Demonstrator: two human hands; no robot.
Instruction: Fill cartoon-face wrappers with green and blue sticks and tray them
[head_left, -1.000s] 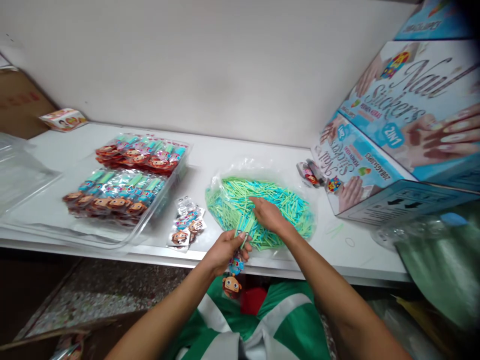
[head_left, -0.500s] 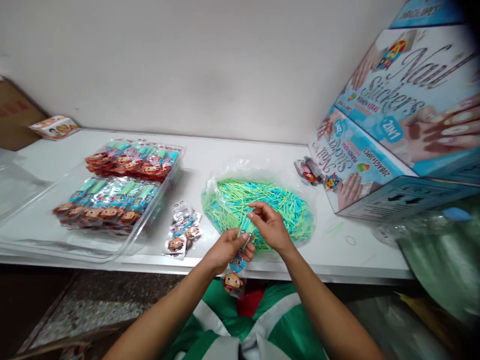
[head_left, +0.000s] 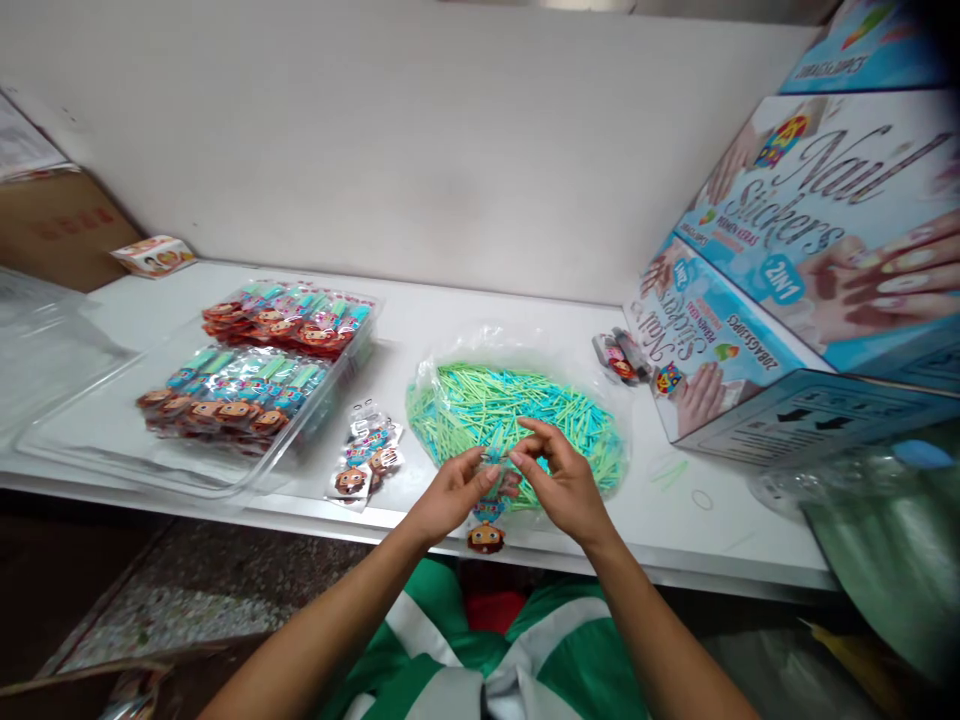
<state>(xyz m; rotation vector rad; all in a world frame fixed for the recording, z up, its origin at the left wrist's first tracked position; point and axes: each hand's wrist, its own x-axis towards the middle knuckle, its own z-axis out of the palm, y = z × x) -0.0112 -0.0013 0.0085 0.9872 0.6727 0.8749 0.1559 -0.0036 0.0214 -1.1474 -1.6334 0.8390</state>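
My left hand (head_left: 454, 492) pinches the top of a small clear packet with a cartoon face (head_left: 486, 528) that hangs below my fingers over the shelf's front edge. My right hand (head_left: 559, 480) meets it, fingers pinched on a thin stick at the packet's mouth. Just behind both hands lies an open clear bag heaped with green and blue sticks (head_left: 517, 410). A few filled cartoon packets (head_left: 365, 462) lie to the left of the heap.
A clear tray (head_left: 82, 440) on the left holds two rows of filled packets (head_left: 247, 380). Large blue "Nail Stickers" boxes (head_left: 810, 260) stand on the right, with small packets (head_left: 621, 356) at their base. A small box (head_left: 154, 255) sits far left. The white wall is close behind.
My right hand left the stick heap and came back to my left hand with a stick. The packet in my left hand rose from below the shelf edge to level with it.
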